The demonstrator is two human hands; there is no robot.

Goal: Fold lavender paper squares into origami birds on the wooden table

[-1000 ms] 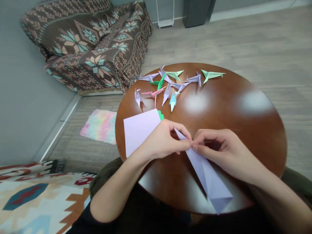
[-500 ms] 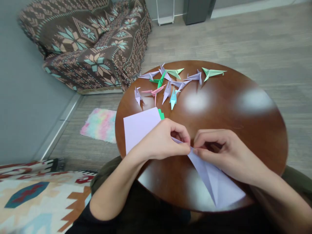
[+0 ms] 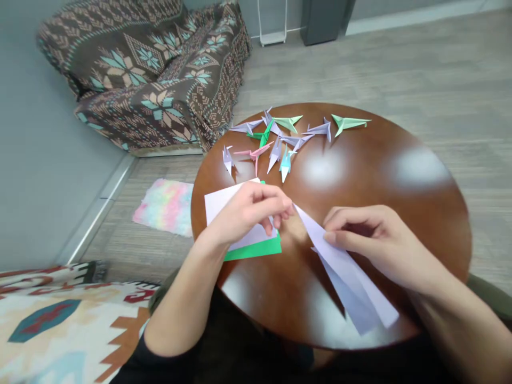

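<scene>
My right hand pinches a folded lavender origami paper between thumb and fingers near its upper part. The paper is a long, narrow kite-like shape with loose flaps, slanting from a pointed upper-left tip to a wider end near the table's front edge. My left hand is beside that tip, its fingers loosely bent and apart; whether a fingertip touches the paper is unclear. Below the left hand lies a stack of square paper, a pale lavender sheet over a green sheet, partly hidden by the hand.
Several folded paper cranes, including a pink crane and a blue crane, stand toward the far side of the round brown table. A patterned covered sofa and a fluffy pastel mat are beyond it at left.
My left hand has moved up and left from the pinched edge, uncovering more of the green sheet. The folded paper has turned, its narrow tip and loose flaps now showing, while my right hand keeps hold.
</scene>
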